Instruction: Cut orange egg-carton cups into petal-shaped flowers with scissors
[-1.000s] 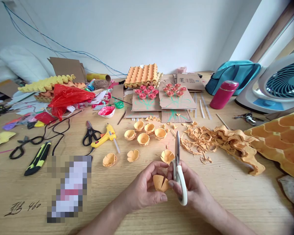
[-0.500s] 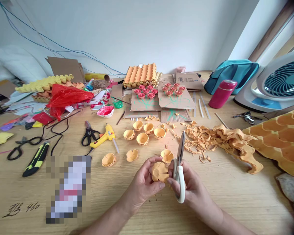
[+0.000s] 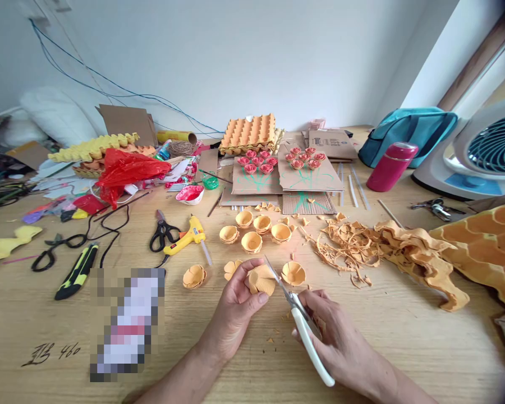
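Between the fingers and thumb of my left hand (image 3: 240, 307) is an orange egg-carton cup (image 3: 261, 279) with slits in its side. My right hand (image 3: 334, 331) grips white-handled scissors (image 3: 306, 331) by the loops, the blades reaching up and left to the cup's right edge. Just behind the scissors rests a single cut cup (image 3: 293, 273). A petal-shaped cup (image 3: 232, 269) is partly hidden by my left fingers, and a nested petal cup (image 3: 194, 276) lies further left. Several cup stacks (image 3: 251, 242) stand behind them.
Orange scraps (image 3: 349, 247) and an egg tray (image 3: 483, 241) lie on the right. On the left are a yellow glue gun (image 3: 189, 237), black scissors (image 3: 164, 233) and a utility knife (image 3: 76, 273). Cardboard with red flowers (image 3: 258, 182), a pink flask (image 3: 391, 167) and a fan (image 3: 458, 157) stand behind.
My right hand has moved down and swung the scissors from nearly upright to leaning left, blades now at the cup. The cup has turned in my left hand. The whole view has shifted slightly.
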